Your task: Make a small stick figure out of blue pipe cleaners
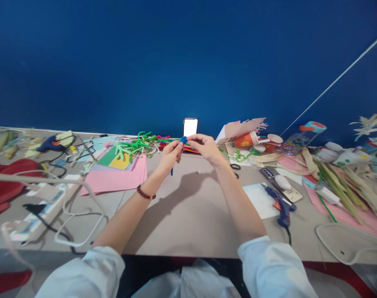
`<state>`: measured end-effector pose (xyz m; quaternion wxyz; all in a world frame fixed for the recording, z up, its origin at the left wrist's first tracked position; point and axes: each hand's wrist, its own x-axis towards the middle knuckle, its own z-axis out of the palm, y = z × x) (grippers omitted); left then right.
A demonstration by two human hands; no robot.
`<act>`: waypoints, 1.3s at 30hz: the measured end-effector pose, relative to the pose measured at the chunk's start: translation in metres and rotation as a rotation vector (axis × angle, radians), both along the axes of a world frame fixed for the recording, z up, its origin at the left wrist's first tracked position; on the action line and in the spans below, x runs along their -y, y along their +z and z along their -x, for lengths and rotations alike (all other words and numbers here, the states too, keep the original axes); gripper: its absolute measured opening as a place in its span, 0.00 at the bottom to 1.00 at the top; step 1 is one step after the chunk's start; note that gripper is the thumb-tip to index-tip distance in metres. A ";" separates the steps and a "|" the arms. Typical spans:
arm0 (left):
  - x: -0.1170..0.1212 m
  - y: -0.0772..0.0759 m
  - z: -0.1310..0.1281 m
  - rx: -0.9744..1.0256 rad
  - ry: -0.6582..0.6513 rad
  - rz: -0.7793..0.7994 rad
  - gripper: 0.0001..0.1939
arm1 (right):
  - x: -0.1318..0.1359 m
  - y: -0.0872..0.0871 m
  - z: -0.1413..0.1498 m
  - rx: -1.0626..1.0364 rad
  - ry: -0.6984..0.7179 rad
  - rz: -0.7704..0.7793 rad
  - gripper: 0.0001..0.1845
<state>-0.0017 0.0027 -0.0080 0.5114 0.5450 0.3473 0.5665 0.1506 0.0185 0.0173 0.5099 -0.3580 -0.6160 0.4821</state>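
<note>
Both hands are raised over the far middle of the table, close together, pinching a small blue pipe cleaner (pixel 184 140) that is bunched into a coil. My left hand (pixel 172 155) grips it from the left, and a straight blue end hangs below those fingers. From the right, my right hand (pixel 205 147) holds the coil between thumb and fingertips. Just behind the hands, a phone with a bright white screen (pixel 190 127) stands against the blue wall. Red and orange strips (pixel 191 149) lie partly hidden behind my fingers.
Green pipe cleaners (pixel 141 145) lie on coloured paper (pixel 117 178) at left, beside a power strip (pixel 46 211) with loose cables. On the right are a glue gun (pixel 280 205), a phone (pixel 283 186), black-handled scissors (pixel 235 167), paper cups (pixel 247 140) and dried husks (pixel 340 186).
</note>
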 end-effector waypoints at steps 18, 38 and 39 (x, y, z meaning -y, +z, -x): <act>0.011 0.011 0.006 0.281 -0.460 0.219 0.15 | 0.002 0.003 -0.002 -0.142 0.149 0.147 0.15; 0.002 0.001 -0.004 0.026 0.174 -0.109 0.12 | 0.006 0.002 0.012 -0.136 -0.013 0.088 0.15; 0.003 0.002 -0.003 0.032 0.167 -0.093 0.12 | 0.006 0.002 0.010 -0.121 0.004 0.082 0.15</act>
